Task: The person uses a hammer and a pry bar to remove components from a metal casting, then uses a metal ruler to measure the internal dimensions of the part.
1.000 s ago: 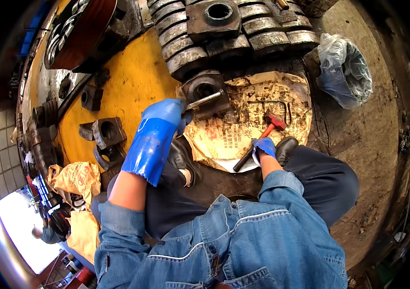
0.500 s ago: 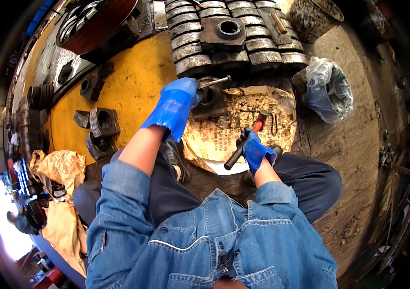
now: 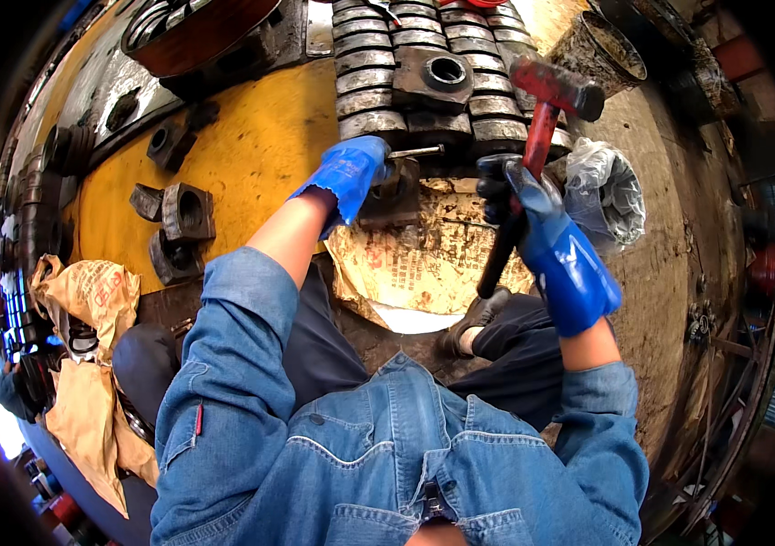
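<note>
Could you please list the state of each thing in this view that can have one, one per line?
Red-headed hammer with dark handle: raised, gripped by the right hand.
Thin metal rod: held level by the left hand over a dark metal block.
Clear plastic bag: open, crumpled.
Printed paper sheet: spread flat, torn at the edges.
Tan sack: crumpled, lying slack.

head cam: 1 view | worn on head | faces steeply down | close over lap, hands, floor
</note>
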`<state>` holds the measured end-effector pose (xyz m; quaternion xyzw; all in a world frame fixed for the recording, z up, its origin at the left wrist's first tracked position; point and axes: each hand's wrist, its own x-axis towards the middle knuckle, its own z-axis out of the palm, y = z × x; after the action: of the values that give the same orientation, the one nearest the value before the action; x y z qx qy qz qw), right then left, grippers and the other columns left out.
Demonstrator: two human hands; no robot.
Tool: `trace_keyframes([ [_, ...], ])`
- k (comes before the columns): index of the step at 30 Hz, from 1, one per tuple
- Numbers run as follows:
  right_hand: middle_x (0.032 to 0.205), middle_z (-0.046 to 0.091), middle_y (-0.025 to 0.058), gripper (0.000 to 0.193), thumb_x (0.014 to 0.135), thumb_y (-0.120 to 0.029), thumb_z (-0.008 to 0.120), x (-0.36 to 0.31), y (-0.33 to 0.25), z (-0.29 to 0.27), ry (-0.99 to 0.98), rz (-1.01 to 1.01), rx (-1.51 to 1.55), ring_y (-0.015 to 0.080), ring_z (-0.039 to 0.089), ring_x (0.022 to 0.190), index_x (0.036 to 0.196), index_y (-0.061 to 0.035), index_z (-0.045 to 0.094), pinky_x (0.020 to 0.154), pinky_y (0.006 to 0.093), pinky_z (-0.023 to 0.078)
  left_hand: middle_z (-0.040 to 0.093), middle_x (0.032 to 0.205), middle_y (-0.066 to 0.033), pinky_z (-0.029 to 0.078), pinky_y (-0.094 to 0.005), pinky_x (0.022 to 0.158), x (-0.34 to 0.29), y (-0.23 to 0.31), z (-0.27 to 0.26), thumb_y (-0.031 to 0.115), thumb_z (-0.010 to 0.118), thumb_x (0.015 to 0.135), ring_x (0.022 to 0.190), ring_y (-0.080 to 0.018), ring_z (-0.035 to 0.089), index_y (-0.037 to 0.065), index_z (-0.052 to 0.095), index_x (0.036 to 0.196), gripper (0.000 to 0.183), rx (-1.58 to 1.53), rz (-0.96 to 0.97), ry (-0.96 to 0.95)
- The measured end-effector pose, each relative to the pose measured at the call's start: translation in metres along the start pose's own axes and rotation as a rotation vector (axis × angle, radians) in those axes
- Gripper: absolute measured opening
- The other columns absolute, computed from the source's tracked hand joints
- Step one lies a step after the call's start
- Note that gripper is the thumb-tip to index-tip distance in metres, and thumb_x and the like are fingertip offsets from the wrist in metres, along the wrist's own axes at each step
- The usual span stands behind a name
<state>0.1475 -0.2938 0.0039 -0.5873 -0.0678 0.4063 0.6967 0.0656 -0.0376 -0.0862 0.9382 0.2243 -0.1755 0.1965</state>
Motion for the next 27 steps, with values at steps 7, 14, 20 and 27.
trace_keyframes([
  [7,0.071,0.060,0.0039,0.037,0.092,-0.041,0.067,0.013,0.044,-0.008,0.058,0.175,-0.146,0.0117,0.053,0.055,0.104,-0.0052,0.065,0.050,0.0256,0.044,0.070,0.097,-0.0180,0.053,-0.0435,0.079,0.018,-0.005,0.002,0.029,0.069,0.081,0.088,-0.0368,0.067,0.009,0.069,0.110,0.035,-0.003,0.016,-0.012],
  [14,0.074,0.060,0.0029,0.044,0.090,-0.046,0.067,0.020,0.032,0.006,0.002,0.202,-0.288,0.0132,0.060,0.064,0.107,-0.0053,0.065,0.052,0.0267,0.048,0.070,0.099,-0.0171,0.054,-0.0425,0.080,0.022,-0.003,-0.002,0.032,0.070,0.082,0.090,-0.0370,0.066,0.012,0.069,0.111,0.035,-0.032,-0.048,-0.060],
  [20,0.075,0.062,0.0046,0.053,0.092,-0.056,0.059,0.020,0.027,0.013,-0.028,0.269,-0.342,0.0143,0.060,0.061,0.107,-0.0057,0.065,0.052,0.0283,0.049,0.070,0.099,-0.0172,0.054,-0.0416,0.079,0.027,-0.004,0.003,0.032,0.070,0.082,0.089,-0.0366,0.066,0.012,0.069,0.110,0.035,-0.052,-0.019,-0.068],
  [27,0.077,0.065,0.0075,0.055,0.096,-0.056,0.052,0.035,0.066,-0.001,-0.109,0.423,-0.275,0.0145,0.056,0.056,0.110,-0.0045,0.062,0.053,0.0297,0.048,0.070,0.096,-0.0177,0.053,-0.0413,0.075,0.020,-0.005,-0.005,0.032,0.069,0.083,0.085,-0.0363,0.066,0.011,0.070,0.106,0.031,-0.109,0.055,-0.038],
])
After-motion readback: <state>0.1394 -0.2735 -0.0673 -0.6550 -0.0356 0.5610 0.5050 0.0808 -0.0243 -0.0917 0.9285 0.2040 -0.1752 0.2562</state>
